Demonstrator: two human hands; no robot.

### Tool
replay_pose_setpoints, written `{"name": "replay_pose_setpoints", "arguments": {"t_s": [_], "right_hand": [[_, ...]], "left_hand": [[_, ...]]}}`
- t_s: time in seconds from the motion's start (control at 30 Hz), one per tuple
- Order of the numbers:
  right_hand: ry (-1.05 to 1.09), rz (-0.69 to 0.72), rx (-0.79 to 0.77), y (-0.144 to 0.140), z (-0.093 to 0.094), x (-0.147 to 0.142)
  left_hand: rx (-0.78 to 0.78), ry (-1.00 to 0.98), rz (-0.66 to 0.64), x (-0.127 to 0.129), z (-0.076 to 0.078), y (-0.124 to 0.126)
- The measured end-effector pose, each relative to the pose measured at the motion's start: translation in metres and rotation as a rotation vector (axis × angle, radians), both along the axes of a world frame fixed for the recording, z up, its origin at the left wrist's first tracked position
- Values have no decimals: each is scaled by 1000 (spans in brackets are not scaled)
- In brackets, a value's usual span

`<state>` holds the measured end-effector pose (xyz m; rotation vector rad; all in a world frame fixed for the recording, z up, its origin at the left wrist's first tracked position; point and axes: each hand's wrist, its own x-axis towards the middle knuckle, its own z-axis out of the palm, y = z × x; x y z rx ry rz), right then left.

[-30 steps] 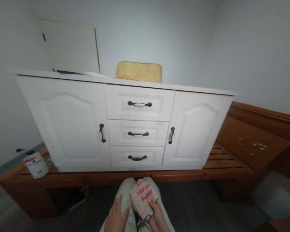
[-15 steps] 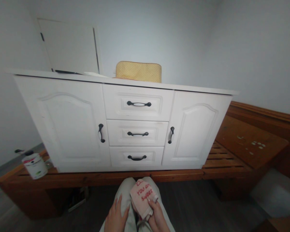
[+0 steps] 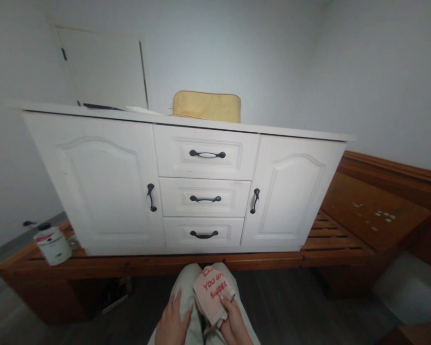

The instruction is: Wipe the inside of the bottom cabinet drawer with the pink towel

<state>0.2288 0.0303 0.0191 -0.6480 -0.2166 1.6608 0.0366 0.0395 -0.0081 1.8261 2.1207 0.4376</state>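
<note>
A folded pink cloth (image 3: 211,292) with red lettering lies over my right knee, its bottom edge held by my right hand (image 3: 233,320). The thumb presses on top of the cloth; the other fingers are mostly hidden beneath it. My left hand (image 3: 173,320) rests on my left thigh, fingers outstretched, with nothing in it. In front of my knees stands a white cabinet (image 3: 104,191) with its doors and drawers closed. Dark handles are fixed to it, such as the bottom drawer handle (image 3: 204,235).
The cabinet stands on a slatted wooden bench (image 3: 158,263). A white container (image 3: 53,247) with a dark cap sits at the bench's left end. On the cabinet top are a yellow woven box (image 3: 206,106) and a flat dark object (image 3: 102,106). A brown wooden panel (image 3: 373,211) leans at right.
The view has shifted very slightly. Both hands and the pink cloth stay in place.
</note>
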Motion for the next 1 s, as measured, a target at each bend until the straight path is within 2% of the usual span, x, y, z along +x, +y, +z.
{"name": "replay_pose_setpoints", "arguments": {"t_s": [0.53,0.83,1.0], "right_hand": [[11,-6,-23,-1,3,0],[0,-4,-16,-1,7,0],[9,-8,-32,0,6,1]], "left_hand": [[-26,4,6,0,2,-1],[20,2,-7,-3,-8,1],[22,6,-7,-2,-7,2]]}}
